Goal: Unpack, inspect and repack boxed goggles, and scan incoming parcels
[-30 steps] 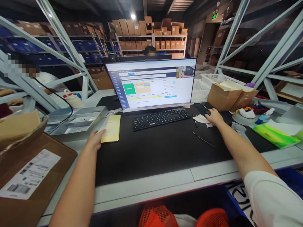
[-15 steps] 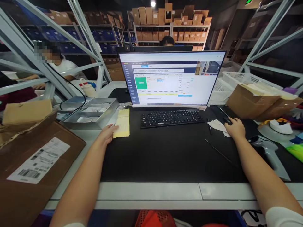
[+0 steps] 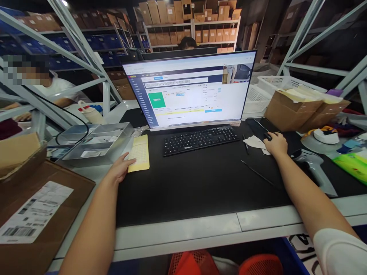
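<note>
On the left of the black desk mat, my left hand (image 3: pixel 119 168) lies at the left edge of a pad of yellow printed slips (image 3: pixel 140 152). One finger rests on the paper, and another is apart from it at the edge. My right hand (image 3: pixel 277 145) covers a black computer mouse (image 3: pixel 267 136), of which only the front shows. Between the hands stand a black keyboard (image 3: pixel 200 139) and a lit monitor (image 3: pixel 189 95) with a software page. Crumpled white paper (image 3: pixel 255 142) and a black pen (image 3: pixel 246 145) lie left of the mouse.
A grey barcode scanner (image 3: pixel 314 168) lies beside my right forearm. Brown cartons (image 3: pixel 295 109) and white baskets (image 3: pixel 289 84) stand behind it. At left are a grey metal tray (image 3: pixel 100 152) and a large labelled carton (image 3: pixel 65 221). Another person (image 3: pixel 57 88) sits beyond the frame.
The view has shifted and tilted a little. My left hand has loosened slightly, its fingers further apart at the yellow slips. My right hand stays on the mouse.
</note>
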The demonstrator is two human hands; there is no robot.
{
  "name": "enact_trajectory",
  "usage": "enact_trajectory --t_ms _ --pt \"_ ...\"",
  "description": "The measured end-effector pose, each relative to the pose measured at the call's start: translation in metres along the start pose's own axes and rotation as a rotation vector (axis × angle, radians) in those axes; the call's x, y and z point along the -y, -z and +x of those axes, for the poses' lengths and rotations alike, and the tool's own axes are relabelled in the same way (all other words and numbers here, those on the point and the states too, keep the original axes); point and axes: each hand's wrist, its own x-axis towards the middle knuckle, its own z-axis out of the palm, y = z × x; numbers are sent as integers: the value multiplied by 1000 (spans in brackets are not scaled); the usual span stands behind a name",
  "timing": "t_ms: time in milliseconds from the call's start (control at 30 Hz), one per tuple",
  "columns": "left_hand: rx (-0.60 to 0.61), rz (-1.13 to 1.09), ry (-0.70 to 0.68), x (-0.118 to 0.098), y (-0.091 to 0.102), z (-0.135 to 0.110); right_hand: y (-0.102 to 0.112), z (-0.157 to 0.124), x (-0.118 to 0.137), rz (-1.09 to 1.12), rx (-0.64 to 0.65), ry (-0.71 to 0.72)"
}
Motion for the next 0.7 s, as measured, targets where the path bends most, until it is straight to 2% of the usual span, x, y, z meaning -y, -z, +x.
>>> enact_trajectory --t_ms 333,700 --pt "-80 -52 -16 10 -8 9 1 3 -4 0 24 -5" --pt "-101 -71 -46 13 -5 14 2 6 -2 -6 67 -46"
